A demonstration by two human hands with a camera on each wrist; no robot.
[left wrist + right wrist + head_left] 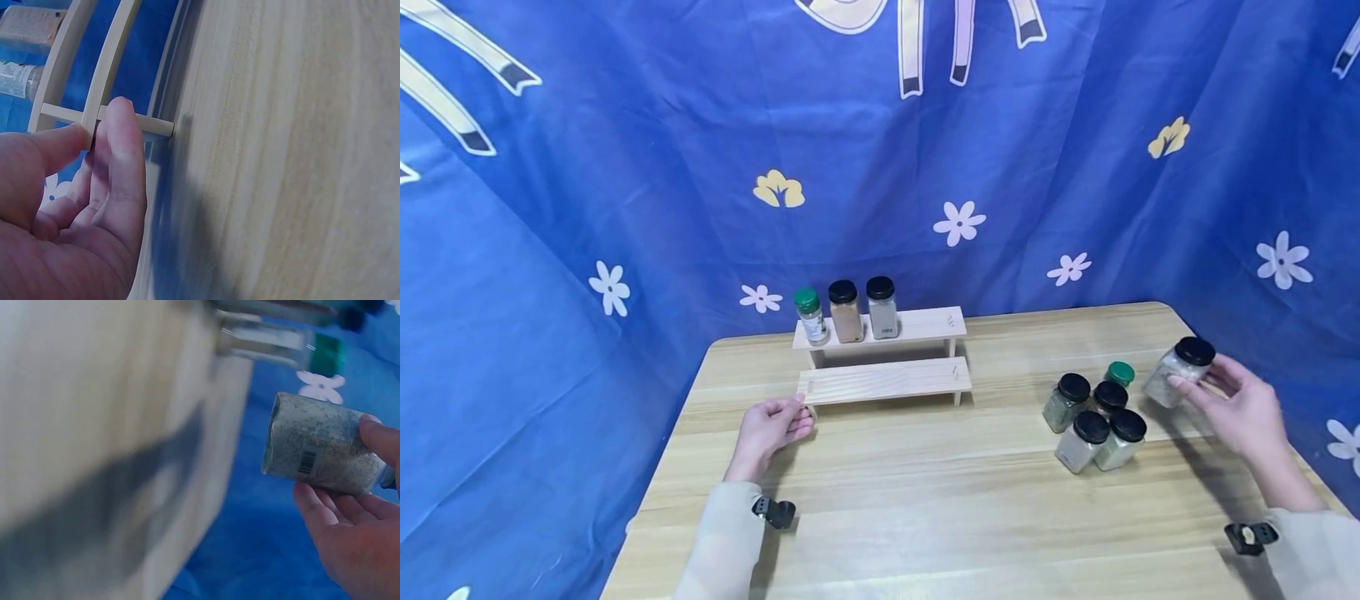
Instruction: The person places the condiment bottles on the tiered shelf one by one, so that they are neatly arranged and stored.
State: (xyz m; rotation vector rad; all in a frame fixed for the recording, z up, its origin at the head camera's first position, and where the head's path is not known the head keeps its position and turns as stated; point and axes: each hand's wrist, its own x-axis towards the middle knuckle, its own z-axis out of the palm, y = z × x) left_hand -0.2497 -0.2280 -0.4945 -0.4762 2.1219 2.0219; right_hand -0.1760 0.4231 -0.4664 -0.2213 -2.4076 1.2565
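My left hand (772, 429) pinches the left end of the lower step of a pale wooden two-tier rack (887, 382) between thumb and forefinger, as the left wrist view (81, 212) shows close up. On the upper step stand a green-capped spice jar (812, 318) and two black-capped ones, brown (847, 317) and grey (883, 313). My right hand (1243, 408) grips a black-capped spice jar (1172, 377) of pale flaky contents, tilted and raised above the table. In the right wrist view a barcode shows on this jar (322, 444).
Left of the held jar, several spice jars cluster on the wooden table (925, 500): black-capped ones (1066, 404) and one with a green cap (1121, 372). A blue patterned cloth (865, 167) hangs behind and beside the table.
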